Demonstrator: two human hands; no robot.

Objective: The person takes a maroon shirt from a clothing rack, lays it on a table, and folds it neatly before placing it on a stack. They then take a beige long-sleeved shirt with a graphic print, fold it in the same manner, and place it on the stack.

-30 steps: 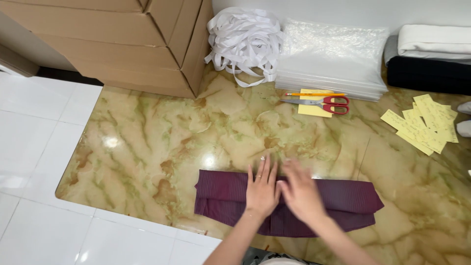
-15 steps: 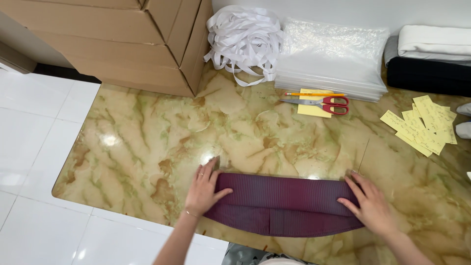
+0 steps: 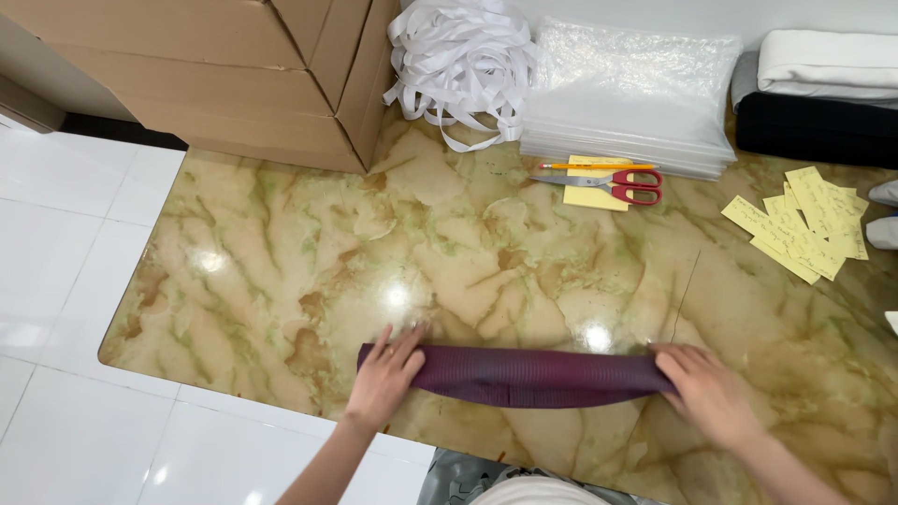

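The dark purple ribbed cloth (image 3: pixel 524 376) is now lying as a much narrower band than it was a second ago, when both hands were pressing together at its middle on a wider, flatter shape; half a second ago the hands had already spread to its two ends, and since then the strip has slimmed again, which suggests the person is folding or rolling it lengthwise and is well into tightening it. The left hand (image 3: pixel 383 379) is resting at the cloth's nine o'clock end, fingers loosely spread and laid flat over the fabric, pressing rather than gripping. The right hand (image 3: pixel 708 391) is sitting at the three o'clock end, fingers curved over the edge, also pressing down; whether anything is pinched underneath I cannot tell. The cloth is stretching straight between the two hands along the near edge of the marbled desk (image 3: pixel 486 252). Well apart, toward twelve to one o'clock, red-handled scissors (image 3: pixel 608 182) are lying on a yellow note pad (image 3: pixel 585 194) beside a pencil (image 3: pixel 599 165). Yellow paper slips (image 3: pixel 804 223) are lying toward two o'clock.
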